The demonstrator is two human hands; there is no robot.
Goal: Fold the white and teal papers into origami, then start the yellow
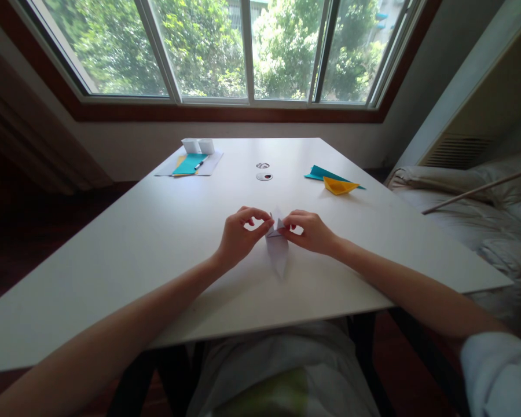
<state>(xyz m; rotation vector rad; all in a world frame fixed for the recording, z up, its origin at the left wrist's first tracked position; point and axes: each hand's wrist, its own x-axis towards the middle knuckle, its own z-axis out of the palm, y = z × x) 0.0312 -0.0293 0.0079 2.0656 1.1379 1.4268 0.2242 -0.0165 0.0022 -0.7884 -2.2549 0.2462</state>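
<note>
A small piece of folded white paper [276, 231] stands between my hands near the middle of the white table, with a pale shadow or reflection below it. My left hand [243, 234] pinches its left side between thumb and forefinger. On the opposite side, my right hand [309, 230] pinches the right edge the same way. The paper has pointed upright flaps; its exact folded form is too small to make out.
A yellow paper boat [339, 186] and a teal paper plane [325, 172] lie at the back right. Two round discs [264, 176] lie mid-table. Teal paper [191, 163], a pen [201, 163] and white cups [206, 146] are back left on the table [125, 260].
</note>
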